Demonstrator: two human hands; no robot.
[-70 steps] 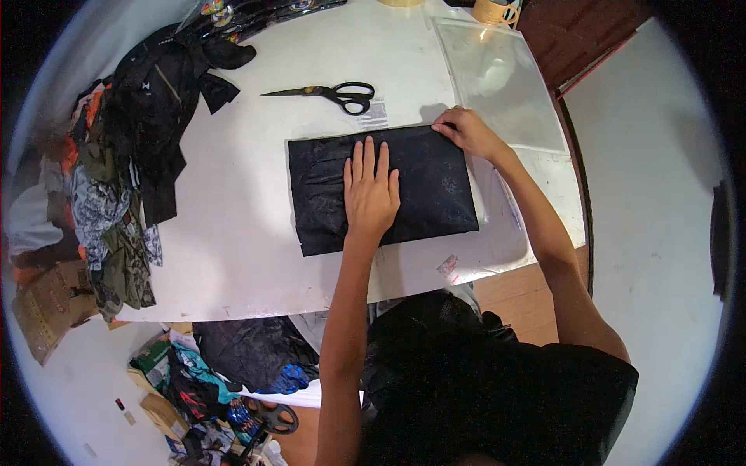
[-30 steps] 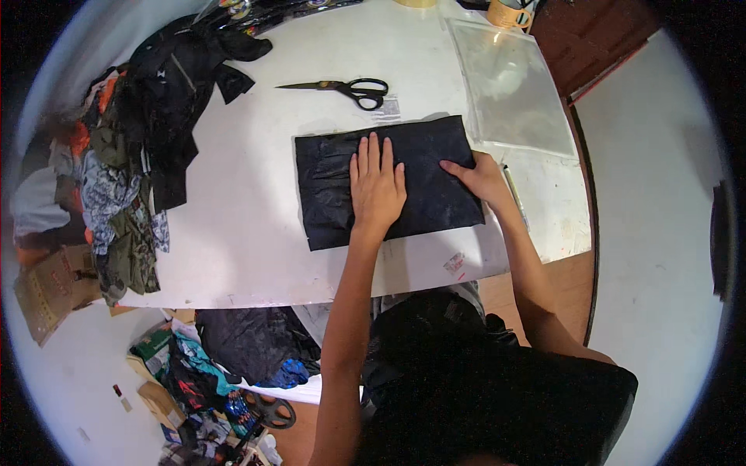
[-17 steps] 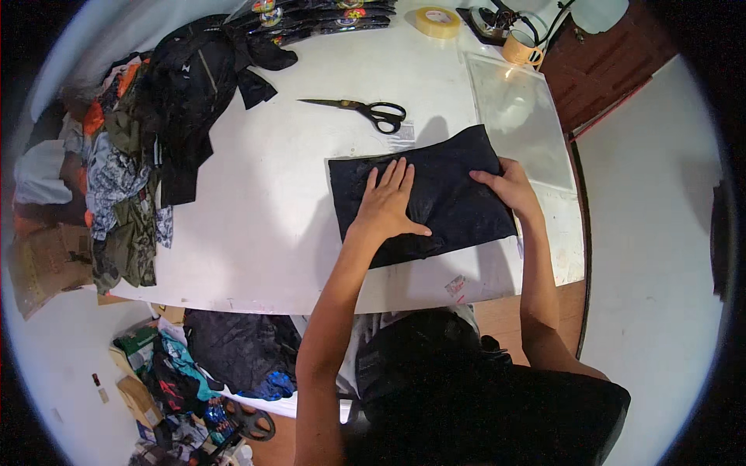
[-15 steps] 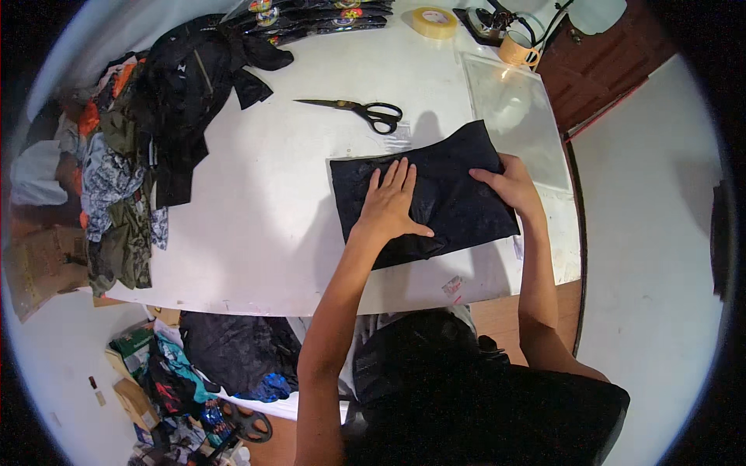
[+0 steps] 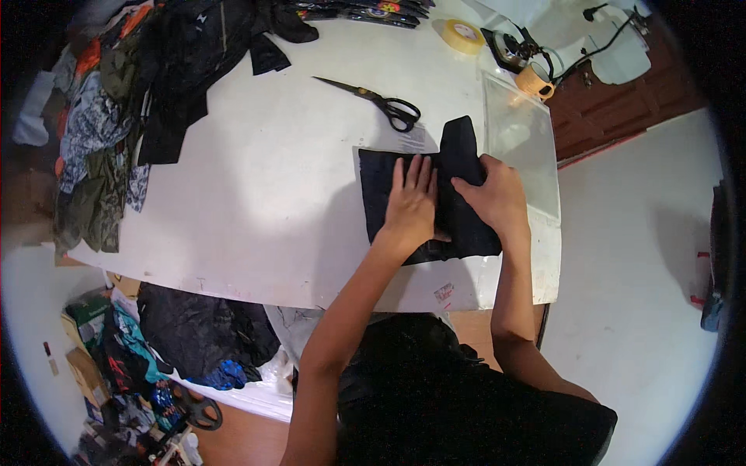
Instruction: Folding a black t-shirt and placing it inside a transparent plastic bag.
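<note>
A dark folded garment (image 5: 379, 186) lies on the white table (image 5: 256, 194) in front of me. My left hand (image 5: 412, 203) rests flat on its left part, fingers stretched out and slightly apart. The right side of the cloth is turned up and over toward the left, forming a raised flap (image 5: 460, 155). Gripping that flap is my right hand (image 5: 495, 194), with the thumb on top and the other fingers mostly hidden behind the fabric. Beyond the garment lie black-handled scissors (image 5: 379, 101), touched by neither hand.
Dark jackets (image 5: 206, 54) and camouflage clothes (image 5: 101, 167) are heaped along the table's left side. Packed garments (image 5: 373, 11), a tape roll (image 5: 463, 36) and an orange mug (image 5: 535, 81) stand at the back. A clear plastic sheet (image 5: 522, 140) lies at the right edge.
My right hand has folded the garment's right side up and leftward, so the cloth now covers less width. My left hand stays flat on it. The whole view has shifted.
</note>
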